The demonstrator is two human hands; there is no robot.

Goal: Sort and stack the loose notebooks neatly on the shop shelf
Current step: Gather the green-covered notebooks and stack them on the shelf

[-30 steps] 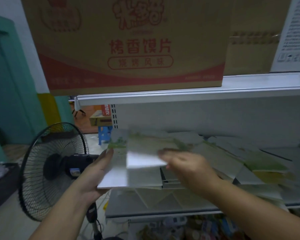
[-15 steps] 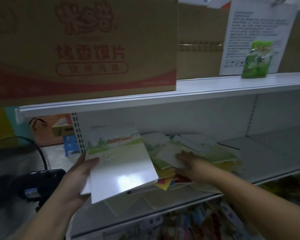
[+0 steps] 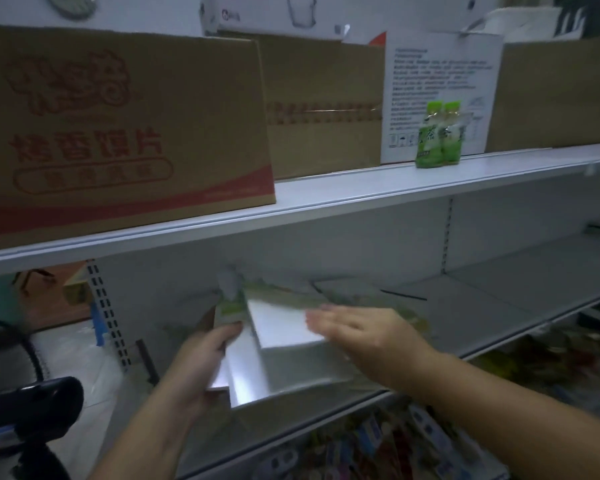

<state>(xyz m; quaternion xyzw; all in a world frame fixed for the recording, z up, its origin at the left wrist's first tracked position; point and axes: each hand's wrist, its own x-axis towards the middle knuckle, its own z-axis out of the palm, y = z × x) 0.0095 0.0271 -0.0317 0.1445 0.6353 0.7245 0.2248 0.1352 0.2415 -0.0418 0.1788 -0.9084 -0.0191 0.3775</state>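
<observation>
Squaring the fanned stack of notebooks [image 3: 284,368] appears to be the step in hand. The left hand [image 3: 201,362] grips its 9 o'clock edge, thumb on top. The right hand [image 3: 364,337] lies flat on the top cover, fingers straight. The stack is over the front of the lower shelf [image 3: 499,306]; contact cannot be confirmed. Its long axis runs roughly 6 to 12 o'clock, green printed end toward the shelf back. Recommended: press edges flush before release. Loose notebooks [image 3: 347,292] lie at 1 o'clock.
</observation>
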